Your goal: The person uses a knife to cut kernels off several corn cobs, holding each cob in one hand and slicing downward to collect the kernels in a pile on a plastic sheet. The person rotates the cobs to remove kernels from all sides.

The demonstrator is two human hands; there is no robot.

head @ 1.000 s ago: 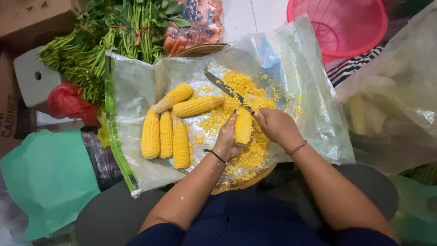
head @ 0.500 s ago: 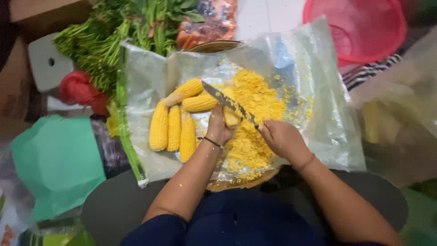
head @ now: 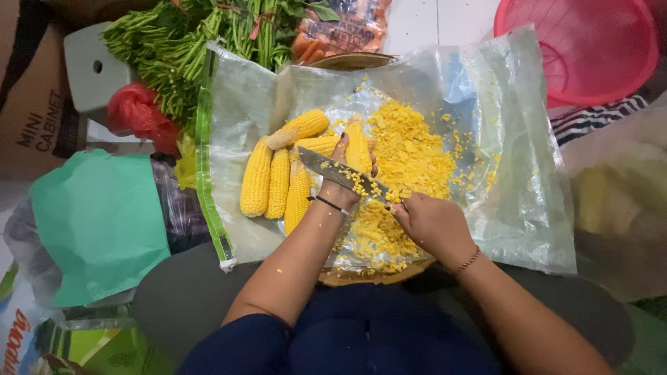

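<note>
- At the far left of the frame: green plastic bag (head: 97,222), a cardboard box (head: 31,104) above it, a red bag (head: 135,114) and a bunch of leafy greens (head: 180,42) at upper left.
- Left of centre: clear plastic sheet (head: 521,194) spread over a round board (head: 368,274); whole corn cobs (head: 278,184) lie on it side by side, long axes running roughly top to bottom of the frame, two more angled above them.
- Centre: left hand (head: 340,182) closed around one corn cob (head: 358,147), fingers wrapped on its lower part; cob stands roughly upright with its tip toward the top of the frame, just right of the cob row.
- Knife (head: 340,175) blade crosses diagonally from upper left to lower right, lying over the left hand at the cob's base, roughly across the cob's long axis.
- Right of centre: right hand (head: 434,226) closed on the knife handle, below and right of the held cob; left hand is the nearer to the cob, touching it; the right reaches it only by the blade.
- Pile of cut kernels (head: 410,156) just right of the cob, scattered further right on the sheet.
- Upper right: pink plastic basket (head: 583,48), well apart. Packet of carrots (head: 340,28) at top centre.
</note>
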